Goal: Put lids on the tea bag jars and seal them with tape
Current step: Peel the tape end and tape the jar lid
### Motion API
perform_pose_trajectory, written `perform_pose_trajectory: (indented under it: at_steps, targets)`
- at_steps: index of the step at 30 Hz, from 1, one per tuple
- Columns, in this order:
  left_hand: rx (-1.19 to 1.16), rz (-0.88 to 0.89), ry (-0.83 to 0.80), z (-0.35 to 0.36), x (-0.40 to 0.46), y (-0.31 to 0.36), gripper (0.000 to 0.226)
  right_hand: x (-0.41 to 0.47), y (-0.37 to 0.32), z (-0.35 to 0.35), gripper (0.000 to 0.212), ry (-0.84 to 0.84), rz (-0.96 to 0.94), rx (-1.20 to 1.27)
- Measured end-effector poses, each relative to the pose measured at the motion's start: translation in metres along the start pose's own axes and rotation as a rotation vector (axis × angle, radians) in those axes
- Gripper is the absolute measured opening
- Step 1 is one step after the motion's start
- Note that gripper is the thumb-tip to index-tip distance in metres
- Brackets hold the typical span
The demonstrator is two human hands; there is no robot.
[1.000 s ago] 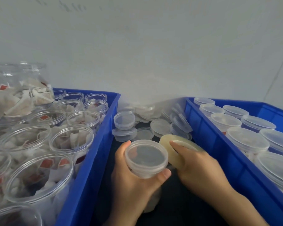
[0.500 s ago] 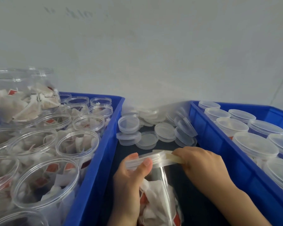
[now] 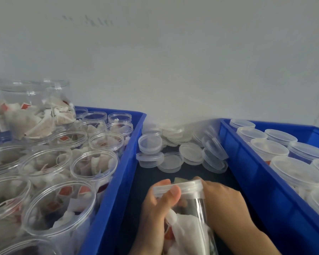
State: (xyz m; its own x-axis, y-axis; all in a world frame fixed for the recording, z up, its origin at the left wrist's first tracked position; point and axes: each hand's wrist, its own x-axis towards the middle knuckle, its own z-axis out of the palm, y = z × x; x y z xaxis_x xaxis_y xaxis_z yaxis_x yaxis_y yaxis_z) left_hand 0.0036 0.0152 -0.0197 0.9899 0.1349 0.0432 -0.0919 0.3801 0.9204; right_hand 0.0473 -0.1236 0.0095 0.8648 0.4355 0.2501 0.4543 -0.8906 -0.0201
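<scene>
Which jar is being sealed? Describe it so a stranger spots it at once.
Find the dark strip between the two blue crates. There, both hands hold one lidded jar of tea bags. It alone is tilted and off the surface.

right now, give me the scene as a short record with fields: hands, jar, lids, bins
left hand: left hand grips the lidded jar near its top, thumb on the lid
right hand: right hand is against the jar's far side; its fingers are hidden
tape: a bit of the tape roll shows behind the lid
loose lids: pile of loose lids on the dark surface between the bins
left bin: left blue bin holds open jars of tea bags
right bin: right blue bin holds lidded jars
</scene>
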Motion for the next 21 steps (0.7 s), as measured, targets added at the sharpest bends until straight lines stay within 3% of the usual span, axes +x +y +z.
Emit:
perform_pose_trajectory:
  at_steps: [5, 8, 12, 14, 19, 21]
  targets:
    - [-0.016, -0.031, -0.068, 0.004, -0.001, 0.002, 0.120, -0.006, 0.001, -0.008, 0.031, -0.061, 0.012, 0.027]
    - [-0.048, -0.056, -0.071, 0.004, -0.001, -0.002, 0.111, -0.007, 0.005, -0.008, 0.037, -0.073, 0.010, 0.022]
    - [-0.023, -0.072, -0.089, 0.000, 0.001, -0.001, 0.107, -0.008, 0.013, -0.002, 0.089, -0.140, 0.016, 0.126]
    - [0.007, -0.078, -0.096, -0.003, 0.002, 0.003, 0.105, -0.006, 0.020, -0.002, 0.102, -0.213, 0.049, 0.280]
    - [0.119, -0.044, -0.064, -0.009, 0.003, 0.005, 0.075, -0.008, 0.022, -0.013, 0.075, -0.211, 0.179, 0.570]
    - [0.126, 0.010, -0.011, -0.009, 0.004, 0.009, 0.083, -0.011, 0.018, -0.014, 0.057, -0.137, 0.229, 0.604]
